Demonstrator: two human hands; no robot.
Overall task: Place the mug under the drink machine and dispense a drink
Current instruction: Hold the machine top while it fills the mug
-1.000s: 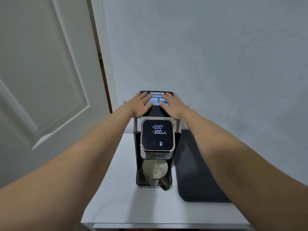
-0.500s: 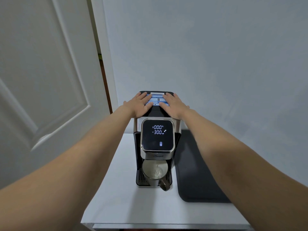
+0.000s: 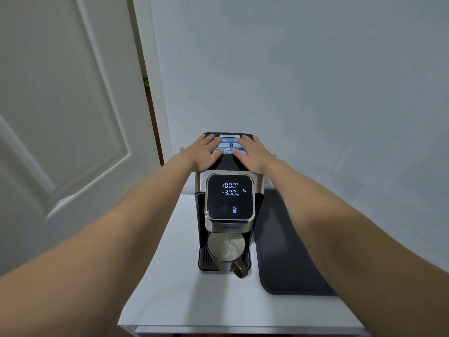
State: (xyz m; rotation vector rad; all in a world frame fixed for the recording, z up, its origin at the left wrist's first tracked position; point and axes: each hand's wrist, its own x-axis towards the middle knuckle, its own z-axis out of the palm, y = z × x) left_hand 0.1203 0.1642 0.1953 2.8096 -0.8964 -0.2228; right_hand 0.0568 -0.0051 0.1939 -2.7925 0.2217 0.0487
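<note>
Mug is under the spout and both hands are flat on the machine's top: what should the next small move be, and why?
Probably none yet: keep the left hand and right hand resting on the machine and wait. Water appears to be streaming into the mug, which sits on the drip tray, and the display reads 300 ml, so dispensing looks unfinished.

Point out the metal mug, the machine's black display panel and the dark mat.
Grey metal mug (image 3: 220, 262): head view, on its outer side wall.
Square black display panel (image 3: 229, 198): head view, centre of the screen.
Dark rectangular mat (image 3: 289, 259): head view, on its bare middle surface.
</note>
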